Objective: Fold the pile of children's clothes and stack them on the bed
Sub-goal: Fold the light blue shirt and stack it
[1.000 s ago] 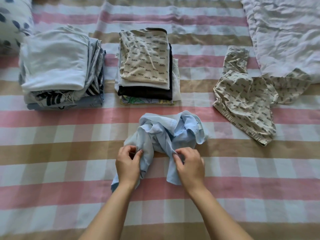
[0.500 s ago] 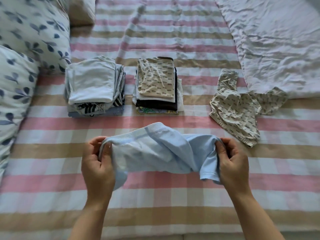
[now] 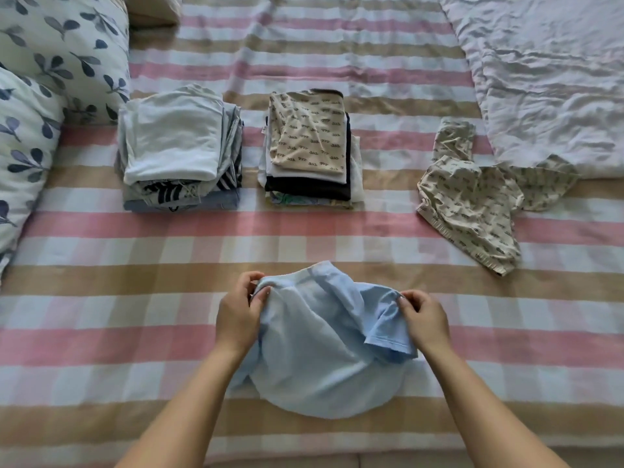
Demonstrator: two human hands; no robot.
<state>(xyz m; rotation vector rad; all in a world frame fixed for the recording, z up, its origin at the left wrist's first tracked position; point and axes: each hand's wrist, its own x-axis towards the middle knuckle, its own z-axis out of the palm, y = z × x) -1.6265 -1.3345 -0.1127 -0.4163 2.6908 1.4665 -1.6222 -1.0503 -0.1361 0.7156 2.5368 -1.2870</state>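
Observation:
A light blue garment [image 3: 320, 352] hangs between my two hands above the striped bed [image 3: 101, 298], its lower part billowing toward me. My left hand [image 3: 238, 314] pinches its upper left edge. At the upper right edge my right hand [image 3: 423, 319] pinches it, beside a short sleeve. Two folded stacks stand farther back: a stack topped in white [image 3: 175, 143] at the left, and a stack topped by a beige patterned piece [image 3: 309, 136] in the middle. An unfolded beige patterned garment [image 3: 472, 197] lies crumpled at the right.
Leaf-print pillows [image 3: 50, 79] line the left edge. A crumpled white blanket [image 3: 547, 72] covers the back right corner, overlapping the beige garment's sleeve. The bed's near edge runs along the bottom of the view.
The blue garment went from a crumpled heap on the bed to lifted and stretched between my hands. Since then my hands came closer together and the cloth now hangs lower and billows.

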